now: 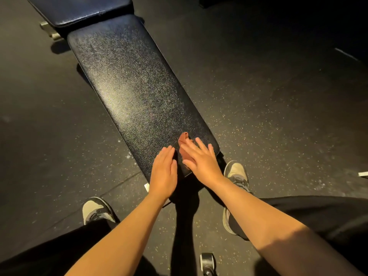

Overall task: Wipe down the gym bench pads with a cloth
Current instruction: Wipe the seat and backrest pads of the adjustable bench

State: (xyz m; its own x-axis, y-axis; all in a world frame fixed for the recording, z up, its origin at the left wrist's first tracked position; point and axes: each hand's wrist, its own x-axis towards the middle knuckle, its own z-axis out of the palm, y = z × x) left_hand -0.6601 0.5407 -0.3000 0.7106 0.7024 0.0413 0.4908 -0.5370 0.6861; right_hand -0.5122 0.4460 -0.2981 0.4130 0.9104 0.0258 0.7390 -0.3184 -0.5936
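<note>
A long black textured bench pad (129, 86) runs from the upper left down to the near centre. A second, glossier pad (79, 10) adjoins it at the top. A small reddish-brown cloth (182, 139) lies on the near end of the long pad. My right hand (199, 160) lies flat over the cloth with fingers straight and spread, pressing it onto the pad; most of the cloth is hidden beneath it. My left hand (164, 172) rests flat on the pad's near left corner, fingers straight and together, just left of the cloth.
Dark speckled rubber floor surrounds the bench. My two shoes (95, 210) (237, 174) stand either side of the bench's near end. A metal bench foot (49, 29) shows at the upper left, a small wheel (207, 262) at the bottom, a white scrap (362, 173) at the right edge.
</note>
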